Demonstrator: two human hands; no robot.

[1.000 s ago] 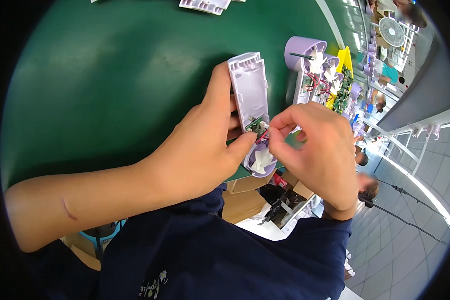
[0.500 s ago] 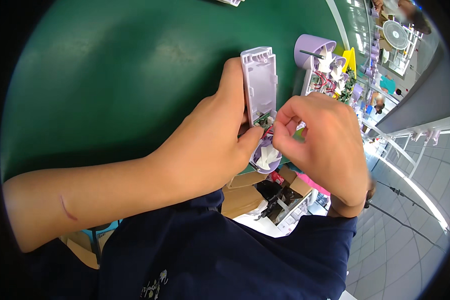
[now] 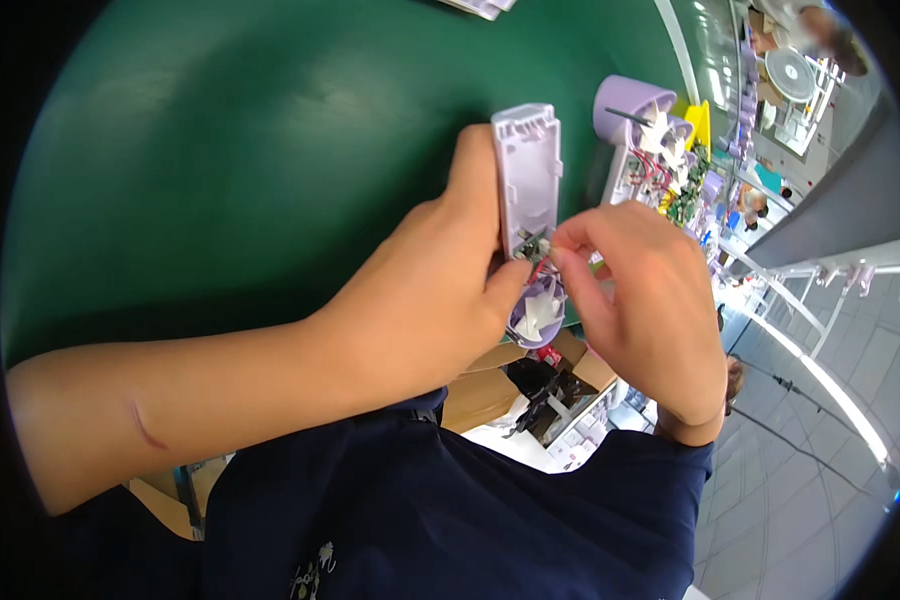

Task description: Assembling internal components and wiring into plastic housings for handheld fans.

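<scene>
My left hand (image 3: pixel 415 290) is wrapped round the lower half of a pale lavender plastic fan housing (image 3: pixel 530 180), its open side facing up. Near the thumb, a small green circuit board (image 3: pixel 530 250) sits inside the housing, with red wires (image 3: pixel 540 270) beside it. White fan blades (image 3: pixel 538 312) fill the round purple end nearest me. At the right edge of the board, the thumb and forefinger of my right hand (image 3: pixel 655 300) are pinched together. What lies between those fingertips is too small to make out.
More purple fan housings (image 3: pixel 630 105) with white blades, wires and green boards stand to the right, beside a yellow bin (image 3: pixel 700 125). A pale part (image 3: pixel 480 7) lies at the far edge of the green table (image 3: pixel 220 180). Cardboard boxes (image 3: pixel 485 395) sit below the near edge.
The housing and my left hand have shifted slightly right. My right hand has turned a little, and its fingertips have moved in against the circuit board area.
</scene>
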